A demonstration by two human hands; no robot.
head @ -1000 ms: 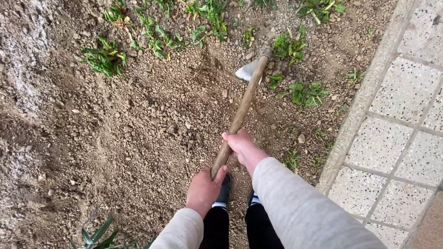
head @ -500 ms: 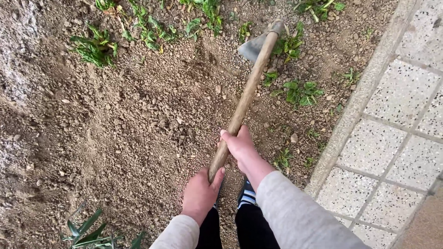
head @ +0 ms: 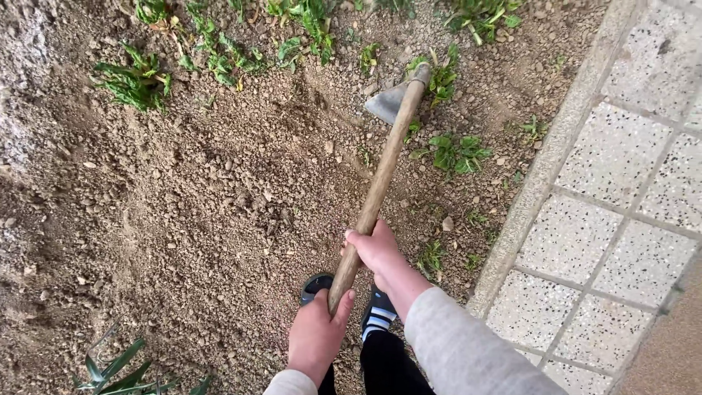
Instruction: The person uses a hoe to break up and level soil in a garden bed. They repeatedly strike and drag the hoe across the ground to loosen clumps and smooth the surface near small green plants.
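- Over the loose brown soil bed (head: 183,219), one long wooden-handled hoe with a grey metal blade (head: 380,183) slants from the lower middle up toward the weeds; its blade sits at the top, just at the soil line beside a green tuft.
- Left hand (head: 316,340) is wrapped around the butt end of the handle, thumb up along the wood; right hand (head: 376,249) is clenched around the shaft a little higher. Both grasp the hoe firmly.
- Handling call: the shaft looks stiff and dry, not slippery, and the metal head probably makes it top-heavy, so a split two-hand grip low on the handle seems the sensible hold.
- Count: one hoe, two hands, two grey sleeves (head: 468,351), and two dark shoes (head: 316,284) peeking out under the handle.
- Green leafy weeds (head: 453,150) are scattered along the top and right; too many small tufts to count cleanly.
- Right of the bed runs a pale stone kerb (head: 556,153), with speckled paving tiles (head: 585,234) beyond it.
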